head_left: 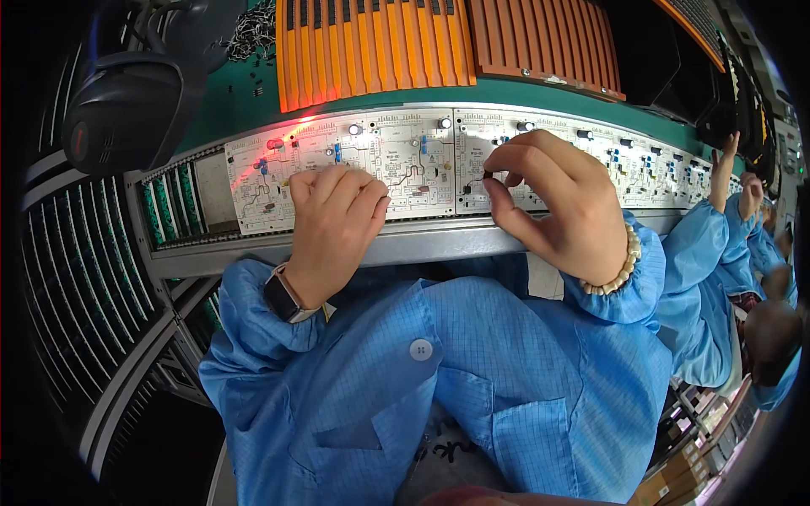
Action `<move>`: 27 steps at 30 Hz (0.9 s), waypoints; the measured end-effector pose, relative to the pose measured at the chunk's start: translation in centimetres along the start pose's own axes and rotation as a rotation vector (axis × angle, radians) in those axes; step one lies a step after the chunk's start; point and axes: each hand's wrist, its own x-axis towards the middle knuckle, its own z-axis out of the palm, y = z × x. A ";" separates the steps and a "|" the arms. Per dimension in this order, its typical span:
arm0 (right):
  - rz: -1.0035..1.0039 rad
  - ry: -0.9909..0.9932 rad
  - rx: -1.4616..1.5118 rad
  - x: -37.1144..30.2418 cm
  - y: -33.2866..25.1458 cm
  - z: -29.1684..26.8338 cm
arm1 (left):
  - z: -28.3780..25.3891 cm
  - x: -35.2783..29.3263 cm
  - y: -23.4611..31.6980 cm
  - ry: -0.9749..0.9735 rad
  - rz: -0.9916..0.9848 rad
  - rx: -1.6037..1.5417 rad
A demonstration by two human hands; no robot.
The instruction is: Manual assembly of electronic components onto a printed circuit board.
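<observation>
Two white circuit boards lie end to end on a metal-edged rail. Over the front edge of the left circuit board [396, 139] rests my left hand [332, 232], fingers curled down; whatever they hold is hidden beneath them. My right hand [569, 202] pinches a small black electronic component [488, 174] between thumb and index finger. It is just above the left part of the neighbouring circuit board [472, 202]. Blue parts and black round capacitors with pale tops stand on both boards. Red light falls across the left board's far left corner.
Behind the boards stand an orange slotted rack [375, 63] and a brown slotted rack [548, 38]. Loose black components [257, 88] lie on the green mat, near a black device [122, 110]. More boards continue rightward, where co-workers in blue sleeves [696, 244] sit. Metal rail [337, 244] borders the front.
</observation>
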 end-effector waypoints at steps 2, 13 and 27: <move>0.032 0.006 0.024 -0.2 -0.1 0.2 | 0.0 -0.6 -0.1 -0.021 0.019 0.034; 0.178 0.027 0.118 -0.3 1.1 4.7 | 0.1 -1.4 0.7 -0.076 0.239 0.226; 0.353 0.075 0.101 0.2 1.3 7.5 | 0.2 -1.5 1.0 -0.107 0.115 0.085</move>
